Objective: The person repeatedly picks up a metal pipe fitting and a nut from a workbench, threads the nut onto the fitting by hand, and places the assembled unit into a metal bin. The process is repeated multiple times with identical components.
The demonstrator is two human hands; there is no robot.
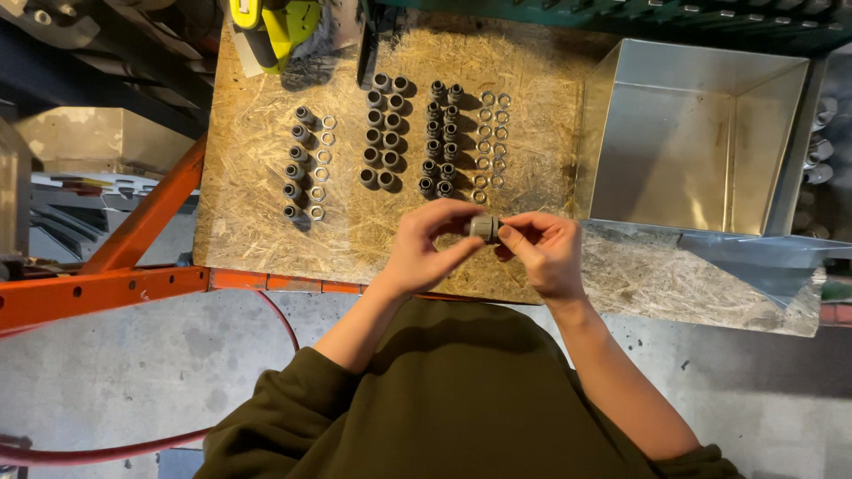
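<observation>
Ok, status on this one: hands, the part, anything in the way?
Left hand and right hand both pinching one small grey fitting above the board. Rows of fittings and rings lie beyond, untouched. Nothing blocking.

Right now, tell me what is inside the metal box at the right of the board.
The metal box shows only bare sheet-metal floor and walls; nothing lies in the visible part. Its near wall hides the strip of floor just behind it, so that part cannot be checked.

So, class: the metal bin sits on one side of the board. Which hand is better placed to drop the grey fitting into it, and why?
The right hand, probably. Both hands pinch the grey fitting, but the metal bin lies on the right hand's side; the left hand would have to cross over.
</observation>
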